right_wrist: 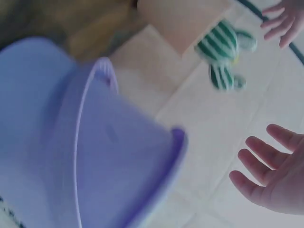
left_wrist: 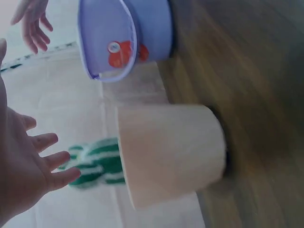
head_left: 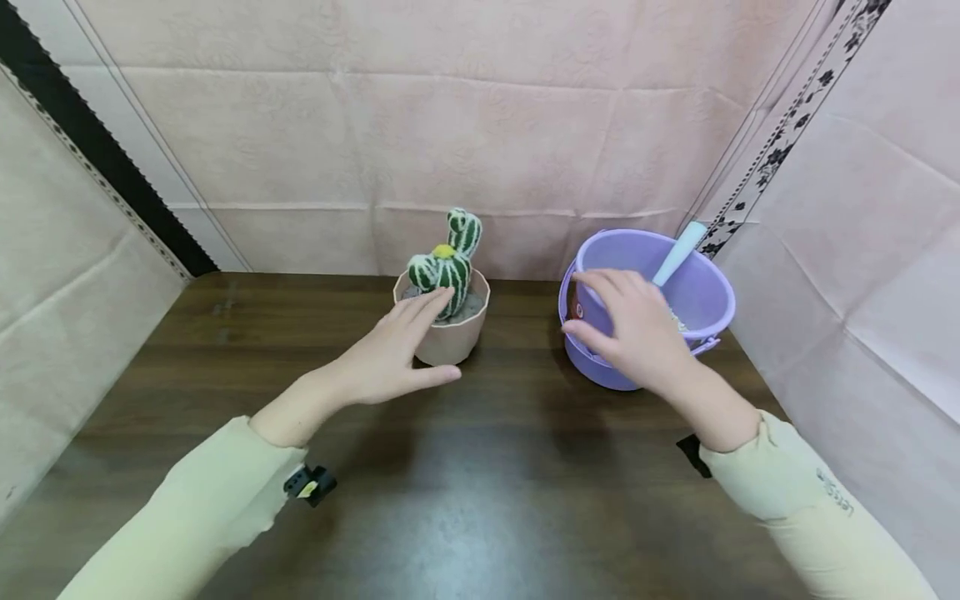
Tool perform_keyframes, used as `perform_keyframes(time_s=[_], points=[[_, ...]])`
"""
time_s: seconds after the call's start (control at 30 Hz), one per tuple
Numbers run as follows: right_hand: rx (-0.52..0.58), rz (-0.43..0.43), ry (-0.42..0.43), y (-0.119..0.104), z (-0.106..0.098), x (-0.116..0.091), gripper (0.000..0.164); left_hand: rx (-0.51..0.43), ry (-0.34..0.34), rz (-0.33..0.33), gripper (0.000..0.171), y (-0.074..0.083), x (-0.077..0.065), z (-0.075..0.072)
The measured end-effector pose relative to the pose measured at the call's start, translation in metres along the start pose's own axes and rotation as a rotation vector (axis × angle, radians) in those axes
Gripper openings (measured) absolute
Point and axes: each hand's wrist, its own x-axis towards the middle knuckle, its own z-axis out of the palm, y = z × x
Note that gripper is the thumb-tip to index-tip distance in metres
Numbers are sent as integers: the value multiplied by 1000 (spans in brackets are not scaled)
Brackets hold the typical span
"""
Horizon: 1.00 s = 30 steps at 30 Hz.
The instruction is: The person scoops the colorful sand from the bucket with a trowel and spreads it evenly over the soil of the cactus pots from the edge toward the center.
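Note:
A knitted green-and-white cactus (head_left: pixel 453 275) with a yellow flower stands in a cream pot (head_left: pixel 450 340) at the back of the table. My left hand (head_left: pixel 390 350) hovers in front of the pot, fingers extended and thumb spread, holding nothing. In the left wrist view those fingers (left_wrist: pixel 47 161) show apart from the pot. To the right stands a purple bucket (head_left: pixel 697 300) with a light blue handle (head_left: pixel 681 252) sticking out of it. My right hand (head_left: pixel 633 329) is over the bucket's near left side, its fingers loosely extended and nothing in them; the right wrist view shows it beyond the rim.
The dark wooden table (head_left: pixel 450 492) meets a pale cloth backdrop (head_left: pixel 465 133) behind the pot. Cloth-covered sides rise at left and right, the right one (head_left: pixel 862 250) close to the bucket. The bucket's purple carry handle (left_wrist: pixel 130 61) hangs down its side, near a red print.

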Motion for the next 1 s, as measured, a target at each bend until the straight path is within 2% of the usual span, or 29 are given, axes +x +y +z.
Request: perform_keyframes(time_s=[0.13, 0.33, 0.43, 0.57, 0.73, 0.8, 1.0], points=[[34, 86, 12, 16, -22, 0, 59, -106, 4, 13, 90, 14, 23, 1], [103, 256, -4, 44, -47, 2, 60, -194, -25, 12, 91, 34, 56, 4], [142, 319, -15, 60, -52, 5, 60, -292, -40, -35, 90, 42, 71, 6], [140, 372, -20, 79, -55, 10, 64, -444, -22, -94, 86, 49, 91, 11], [132, 426, -17, 101, -55, 19, 70, -539, 0, -167, 85, 56, 117, 19], [134, 454, -21, 109, -54, 22, 71, -604, 4, -199, 84, 58, 126, 24], [106, 529, -88, 134, -49, 31, 77, -820, -11, -309, 85, 62, 148, 40]])
